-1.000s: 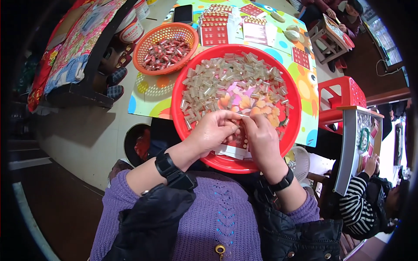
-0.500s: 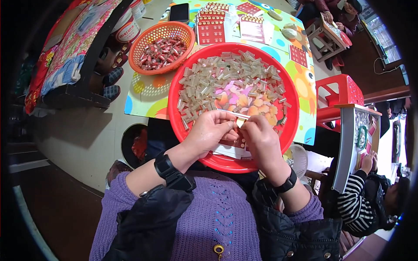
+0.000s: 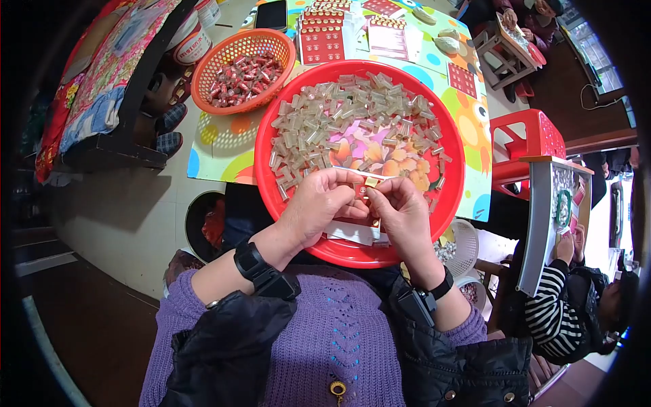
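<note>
Over the near part of a round red tray [image 3: 263,159], both my hands meet at a small red card [image 3: 362,192] with gold-coloured pieces along it. My left hand [image 3: 324,205] grips the card's left side between thumb and fingers. At its right end my right hand [image 3: 405,211] pinches, thumb and forefinger close to a gold-coloured piece [image 3: 371,182]. The fingers hide much of the card. White cards [image 3: 351,232] lie below my hands at the tray's near rim. Many short clear tubes [image 3: 325,108] lie heaped around the tray's far and left sides, over a printed flower pattern.
An orange basket [image 3: 290,61] of small red-and-silver pieces [image 3: 245,80] stands back left, near a black phone [image 3: 271,15]. Red cards [image 3: 321,45] are stacked at the back. A red stool [image 3: 505,146] stands right; other people sit at small tables beyond. A white basket [image 3: 466,247] stands low right.
My right hand has turned slightly, its thumb now showing against the red card. More of the card's red face is visible. The whole view has shifted a little.
</note>
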Motion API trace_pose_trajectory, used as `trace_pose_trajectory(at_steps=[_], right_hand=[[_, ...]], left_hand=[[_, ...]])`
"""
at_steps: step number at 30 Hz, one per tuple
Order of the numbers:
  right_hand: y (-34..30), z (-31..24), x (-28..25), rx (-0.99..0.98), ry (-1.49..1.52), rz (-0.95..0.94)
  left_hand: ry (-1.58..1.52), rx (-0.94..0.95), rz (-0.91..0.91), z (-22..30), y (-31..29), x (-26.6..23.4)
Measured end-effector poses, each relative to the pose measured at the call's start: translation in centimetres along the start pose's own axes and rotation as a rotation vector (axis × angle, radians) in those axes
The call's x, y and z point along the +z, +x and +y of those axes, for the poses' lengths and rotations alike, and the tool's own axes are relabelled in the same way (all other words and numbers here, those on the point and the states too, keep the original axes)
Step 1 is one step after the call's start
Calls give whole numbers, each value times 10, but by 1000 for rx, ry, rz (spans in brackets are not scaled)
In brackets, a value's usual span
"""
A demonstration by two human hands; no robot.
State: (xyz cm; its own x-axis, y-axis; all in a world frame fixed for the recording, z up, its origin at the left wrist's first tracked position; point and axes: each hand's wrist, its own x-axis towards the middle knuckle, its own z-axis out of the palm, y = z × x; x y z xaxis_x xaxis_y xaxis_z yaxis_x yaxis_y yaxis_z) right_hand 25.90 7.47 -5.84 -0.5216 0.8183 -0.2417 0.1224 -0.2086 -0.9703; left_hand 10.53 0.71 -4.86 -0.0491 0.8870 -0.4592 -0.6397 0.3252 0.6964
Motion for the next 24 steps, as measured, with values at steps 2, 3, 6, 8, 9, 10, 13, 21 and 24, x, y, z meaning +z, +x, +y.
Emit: trace_pose_trajectory(at_steps=[2, 3, 6, 8, 9, 10, 13, 21, 24], right_hand=[[1, 3, -1, -1, -12, -3], [1, 4, -1, -2, -18, -4], [0, 3, -1, -10, -28, -8], [0, 3, -2, -15, -32, -10], [0, 5, -2, -48, -85, -2], [-1, 6, -3, -81, -138, 6], [0, 9, -4, -121, -197, 9], [-2, 9, -2, -136, -221, -19], [-3, 4, 2, -125, -201, -19]], left_hand=[[0, -5, 4, -1, 0, 1], [31, 15, 7, -2, 1, 1], [94, 53, 11, -5, 2, 0], [115, 62, -21, -5, 1, -1], [126, 66, -37, -5, 1, -2], [126, 65, -38, -6, 1, -1], [64, 96, -29, -7, 1, 2], [199, 109, -9, -8, 1, 1], [174, 93, 12, -8, 1, 1]])
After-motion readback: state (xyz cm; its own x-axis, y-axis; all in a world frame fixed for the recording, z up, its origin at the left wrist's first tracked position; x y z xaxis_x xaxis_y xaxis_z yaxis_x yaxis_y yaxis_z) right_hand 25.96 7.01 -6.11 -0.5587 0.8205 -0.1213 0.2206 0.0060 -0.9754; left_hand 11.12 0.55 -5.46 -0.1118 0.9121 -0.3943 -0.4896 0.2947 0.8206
